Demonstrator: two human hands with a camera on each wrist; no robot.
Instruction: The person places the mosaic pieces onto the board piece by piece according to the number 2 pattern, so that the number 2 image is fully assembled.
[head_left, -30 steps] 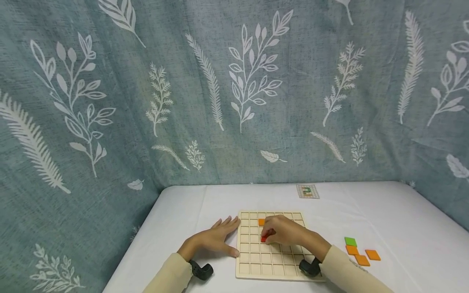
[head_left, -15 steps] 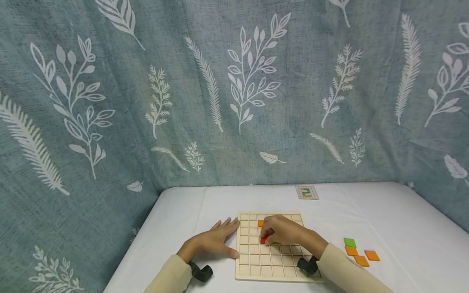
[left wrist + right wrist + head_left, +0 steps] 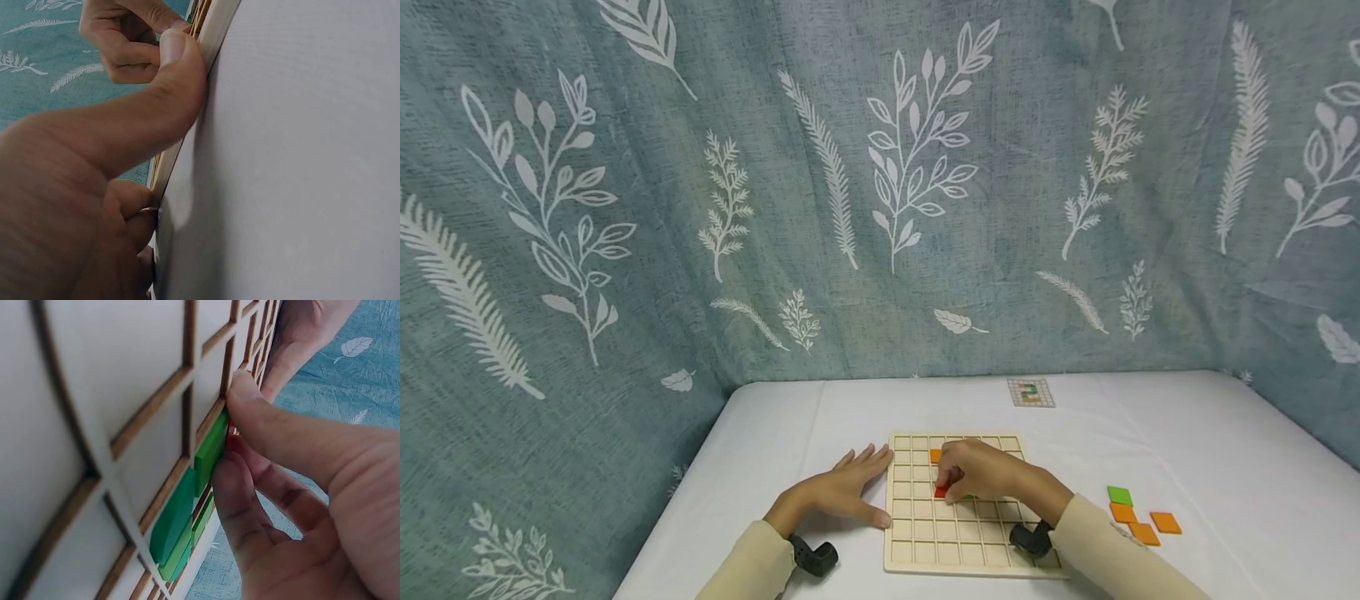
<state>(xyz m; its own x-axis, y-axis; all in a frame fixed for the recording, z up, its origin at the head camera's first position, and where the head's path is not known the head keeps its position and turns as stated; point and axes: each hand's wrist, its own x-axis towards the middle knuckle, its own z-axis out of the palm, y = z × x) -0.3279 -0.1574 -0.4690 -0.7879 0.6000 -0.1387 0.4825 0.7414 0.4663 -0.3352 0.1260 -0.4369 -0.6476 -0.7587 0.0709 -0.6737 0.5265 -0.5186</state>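
Thumb and fingertips of the right hand (image 3: 981,471) (image 3: 294,481) pinch a red tile (image 3: 941,492) low over the wooden grid board (image 3: 925,554); in the right wrist view the fingers hide most of it. Beside those fingertips lie a green tile (image 3: 211,450) and a teal tile (image 3: 174,515), with more green ones farther along. An orange tile (image 3: 935,456) sits in an upper cell. The left hand (image 3: 838,492) (image 3: 94,144), fingers and thumb spread, touches the board's left edge.
Right of the board, a loose green tile (image 3: 1119,496) and several orange tiles (image 3: 1166,522) lie on the white table (image 3: 842,408). A small card with a coloured pattern (image 3: 1031,392) lies behind the board. A leaf-patterned curtain (image 3: 820,317) hangs at the back.
Slightly more of a green tile shows below the right hand than a second ago. That hand remains at the red tile, and the left hand stays at the board's edge.
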